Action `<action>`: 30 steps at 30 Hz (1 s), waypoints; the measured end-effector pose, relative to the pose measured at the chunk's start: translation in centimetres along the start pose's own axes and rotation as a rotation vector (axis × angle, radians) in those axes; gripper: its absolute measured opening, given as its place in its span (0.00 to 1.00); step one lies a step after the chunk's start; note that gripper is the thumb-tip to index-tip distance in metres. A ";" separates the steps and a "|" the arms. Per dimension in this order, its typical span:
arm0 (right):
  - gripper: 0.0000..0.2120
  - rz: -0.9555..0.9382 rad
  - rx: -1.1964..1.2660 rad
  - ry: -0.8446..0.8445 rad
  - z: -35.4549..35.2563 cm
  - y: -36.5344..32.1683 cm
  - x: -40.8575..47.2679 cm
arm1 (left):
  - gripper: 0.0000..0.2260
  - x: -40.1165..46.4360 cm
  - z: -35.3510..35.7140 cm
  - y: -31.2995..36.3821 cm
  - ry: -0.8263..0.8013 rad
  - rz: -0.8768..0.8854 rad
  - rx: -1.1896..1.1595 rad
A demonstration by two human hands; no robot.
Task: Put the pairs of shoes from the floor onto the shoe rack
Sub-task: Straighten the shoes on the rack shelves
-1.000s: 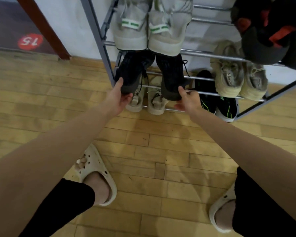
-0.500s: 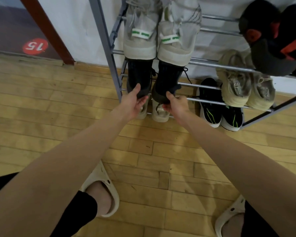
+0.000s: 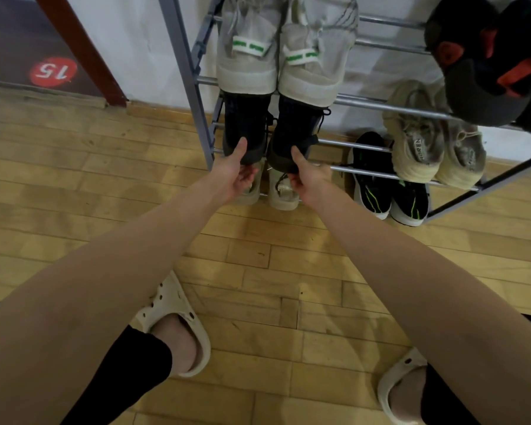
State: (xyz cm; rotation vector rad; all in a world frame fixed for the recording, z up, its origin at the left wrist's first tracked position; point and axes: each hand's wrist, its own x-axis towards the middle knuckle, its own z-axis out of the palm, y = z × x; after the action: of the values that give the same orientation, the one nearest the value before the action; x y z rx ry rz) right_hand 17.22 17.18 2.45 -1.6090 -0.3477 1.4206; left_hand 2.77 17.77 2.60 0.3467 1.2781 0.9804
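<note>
A pair of black shoes sits side by side on a middle shelf of the grey metal shoe rack [image 3: 187,72], toes toward the wall. My left hand [image 3: 235,176] holds the heel of the left black shoe [image 3: 247,127], thumb on top and fingers curled under. My right hand [image 3: 308,176] grips the heel of the right black shoe [image 3: 295,130] the same way. Their toes are hidden under the shelf above.
Grey-white sneakers with green tabs [image 3: 284,47] sit on the shelf above, beige sneakers [image 3: 432,145] to the right, black-and-red shoes [image 3: 491,56] top right. Beige sandals [image 3: 281,194] and black-green sneakers [image 3: 390,191] sit at the bottom. My feet wear cream clogs [image 3: 172,314].
Both hands have pushed the black shoes further onto the shelf and brought them closer together and parallel. The view has shifted slightly.
</note>
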 end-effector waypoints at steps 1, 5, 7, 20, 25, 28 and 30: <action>0.15 0.002 0.007 -0.002 0.0 -0.1 0.1 | 0.24 0.1 -0.1 0.0 0.002 0.001 0.021; 0.15 0.000 0.001 -0.035 -0.1 0.1 0.0 | 0.25 0.8 -0.8 -0.3 -0.008 0.012 0.080; 0.19 -0.003 -0.009 -0.056 -0.4 0.6 -0.1 | 0.26 0.9 -1.4 -0.7 0.005 0.016 0.127; 0.33 -0.212 -0.925 -0.067 -4.9 8.5 5.4 | 0.30 7.2 -5.9 -5.9 0.394 0.008 0.679; 0.39 0.006 -0.534 0.019 -2.2 9.9 8.5 | 0.29 9.0 -5.2 -7.5 0.233 -0.159 0.390; 0.33 0.178 -0.148 0.091 -0.6 10.0 9.8 | 0.23 9.6 -5.0 -8.1 0.250 -0.177 0.243; 0.26 0.228 -0.035 0.108 -0.3 10.0 10.3 | 0.20 9.8 -4.8 -8.5 0.246 -0.170 0.173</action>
State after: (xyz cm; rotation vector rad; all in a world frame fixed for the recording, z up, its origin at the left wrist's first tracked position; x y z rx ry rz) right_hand 16.97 19.23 -11.82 -1.7906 -0.1303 1.4955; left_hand 1.63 19.06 -11.14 0.2498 1.5950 0.7866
